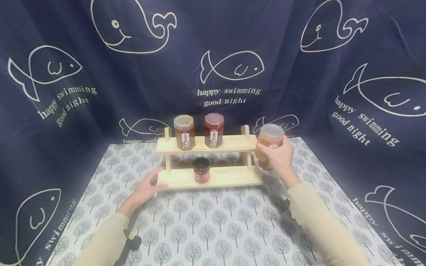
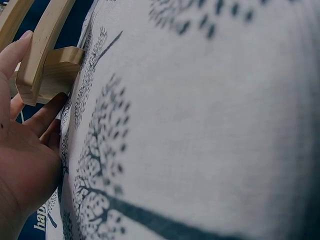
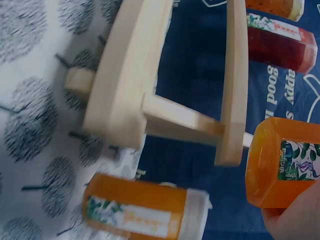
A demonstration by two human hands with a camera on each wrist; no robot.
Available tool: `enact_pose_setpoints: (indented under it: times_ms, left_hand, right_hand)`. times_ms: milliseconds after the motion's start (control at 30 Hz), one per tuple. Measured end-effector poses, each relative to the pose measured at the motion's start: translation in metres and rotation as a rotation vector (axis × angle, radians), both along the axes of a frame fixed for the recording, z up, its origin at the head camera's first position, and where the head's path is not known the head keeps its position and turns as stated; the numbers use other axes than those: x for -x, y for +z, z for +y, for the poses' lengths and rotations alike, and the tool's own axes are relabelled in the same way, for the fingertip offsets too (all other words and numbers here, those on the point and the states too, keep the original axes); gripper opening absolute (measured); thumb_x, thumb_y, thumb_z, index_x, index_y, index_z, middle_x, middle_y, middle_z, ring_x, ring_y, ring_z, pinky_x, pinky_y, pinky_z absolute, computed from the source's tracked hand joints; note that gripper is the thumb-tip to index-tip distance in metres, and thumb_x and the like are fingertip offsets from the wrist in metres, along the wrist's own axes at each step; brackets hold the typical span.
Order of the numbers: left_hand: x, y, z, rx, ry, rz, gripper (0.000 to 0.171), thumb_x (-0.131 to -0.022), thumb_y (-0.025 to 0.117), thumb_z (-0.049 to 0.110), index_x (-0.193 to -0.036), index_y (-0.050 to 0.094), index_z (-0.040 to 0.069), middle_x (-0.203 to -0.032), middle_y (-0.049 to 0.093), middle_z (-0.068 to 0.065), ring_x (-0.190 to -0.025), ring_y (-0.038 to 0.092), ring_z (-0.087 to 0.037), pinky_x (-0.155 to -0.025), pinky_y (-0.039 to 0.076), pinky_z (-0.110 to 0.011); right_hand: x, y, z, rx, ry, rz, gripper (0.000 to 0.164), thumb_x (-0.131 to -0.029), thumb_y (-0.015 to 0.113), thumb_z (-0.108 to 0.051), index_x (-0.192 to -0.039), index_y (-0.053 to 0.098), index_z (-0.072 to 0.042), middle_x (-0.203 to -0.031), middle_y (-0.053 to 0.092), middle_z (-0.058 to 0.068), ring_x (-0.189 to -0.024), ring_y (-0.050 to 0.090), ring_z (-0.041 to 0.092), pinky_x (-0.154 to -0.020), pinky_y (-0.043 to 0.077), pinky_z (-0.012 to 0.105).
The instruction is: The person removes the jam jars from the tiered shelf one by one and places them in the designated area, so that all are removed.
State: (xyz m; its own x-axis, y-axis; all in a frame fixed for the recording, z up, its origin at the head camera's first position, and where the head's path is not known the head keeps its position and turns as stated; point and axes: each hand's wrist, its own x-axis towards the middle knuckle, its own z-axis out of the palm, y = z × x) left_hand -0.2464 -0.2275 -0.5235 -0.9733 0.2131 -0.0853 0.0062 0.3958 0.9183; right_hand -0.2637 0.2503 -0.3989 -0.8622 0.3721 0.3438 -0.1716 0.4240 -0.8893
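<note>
My right hand [image 1: 281, 155] grips a hexagonal jar of orange contents [image 1: 271, 135] with a pale lid, raised beside the right end of a two-tier wooden shelf [image 1: 229, 177]. Below it, a second orange jar [image 3: 135, 207] stands on the cloth, mostly hidden behind the hand in the head view. At the other end, my left hand [image 1: 146, 188] holds the lower board's end, thumb at the front and fingers behind. Two hexagonal jars, one amber [image 1: 184, 133] and one red [image 1: 214, 131], stand on the upper board. A small black-lidded jar [image 1: 201, 170] sits on the lower board.
Under the shelf lies a white cloth [image 1: 206, 232] printed with grey trees. Dark blue curtains [image 1: 229, 37] with whale and fish drawings hang behind and on both sides. Short wooden posts [image 1: 245, 131] rise above the upper board near its ends.
</note>
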Motion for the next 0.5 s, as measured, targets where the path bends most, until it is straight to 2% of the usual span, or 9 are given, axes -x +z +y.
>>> enact_pose_setpoints:
  times_ms: [200, 500]
  left_hand:
    - [-0.001, 0.001, 0.001, 0.006, -0.002, 0.012, 0.094, -0.084, 0.078, 0.044, -0.159, 0.028, 0.020, -0.165, 0.021, -0.017, -0.148, 0.022, -0.044, -0.116, 0.011, -0.071]
    - [0.000, 0.000, 0.000, 0.010, -0.010, 0.032, 0.092, -0.086, 0.078, 0.043, -0.159, 0.028, 0.018, -0.164, 0.019, -0.018, -0.148, 0.019, -0.045, -0.115, 0.008, -0.072]
  right_hand:
    - [-0.009, -0.006, 0.016, 0.006, -0.006, -0.010, 0.074, -0.076, 0.089, -0.030, -0.139, 0.052, -0.014, -0.119, 0.062, 0.004, -0.101, 0.055, 0.015, -0.085, 0.047, 0.027]
    - [-0.016, -0.024, 0.034, -0.006, -0.004, -0.054, 0.074, -0.079, 0.087, -0.021, -0.142, 0.049, -0.012, -0.122, 0.061, 0.005, -0.101, 0.055, 0.015, -0.084, 0.046, 0.024]
